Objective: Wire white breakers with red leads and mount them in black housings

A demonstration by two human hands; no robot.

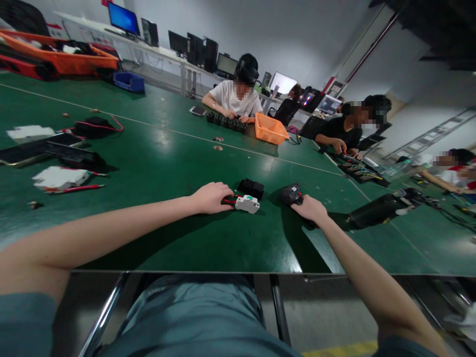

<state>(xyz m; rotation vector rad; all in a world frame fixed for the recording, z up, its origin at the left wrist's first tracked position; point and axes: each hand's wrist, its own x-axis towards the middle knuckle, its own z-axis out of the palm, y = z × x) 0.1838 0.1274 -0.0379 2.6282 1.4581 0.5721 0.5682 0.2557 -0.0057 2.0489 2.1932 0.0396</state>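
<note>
We observe the left hand (213,198) closed on thin red wires (229,201) joined to a white plastic module with a green patch (247,204), on the glossy green bench (230,248). Our right hand (310,208) grips a bulky black plastic tool (290,194). Just behind the module we record a black rectangular block (251,188).

At the near side of the green bench (178,166), the left-hand grip (212,198) holds red wires (229,201) leading into a white module (247,204); a black block (251,188) sits just beyond. Right of these, the right-hand grip (311,210) holds a black handheld tool (290,195). Another white module (59,178) lies left. Across the bench, on the far side, an orange basket (271,130) stands beside a person in white (241,96).
</note>
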